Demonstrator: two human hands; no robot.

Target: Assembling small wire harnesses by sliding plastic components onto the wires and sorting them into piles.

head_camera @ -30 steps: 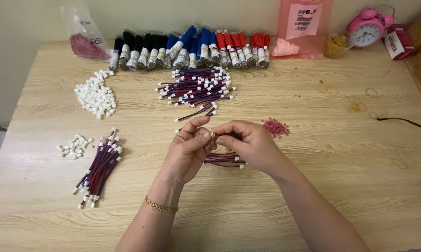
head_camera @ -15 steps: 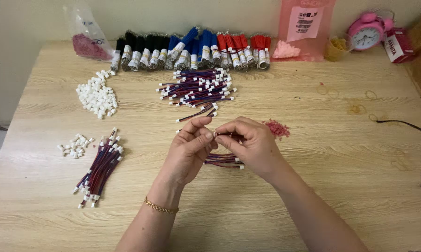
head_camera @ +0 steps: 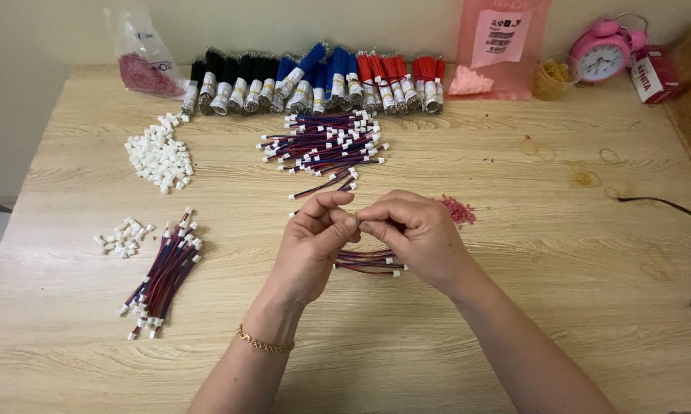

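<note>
Presently, at frame centre, a short red-and-blue wire lead [head_camera: 370, 260] is pinched between the left hand [head_camera: 312, 247] and right hand [head_camera: 416, 238], a connector-fitting step being judged in hand, for which fine fingertip alignment would next be required.

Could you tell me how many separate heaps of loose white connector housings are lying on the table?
2. The larger heap of white housings lies at the far left, below the clear bag. The smaller heap lies nearer, beside the bundle of red and blue wires. More may hide under the hands.
</note>
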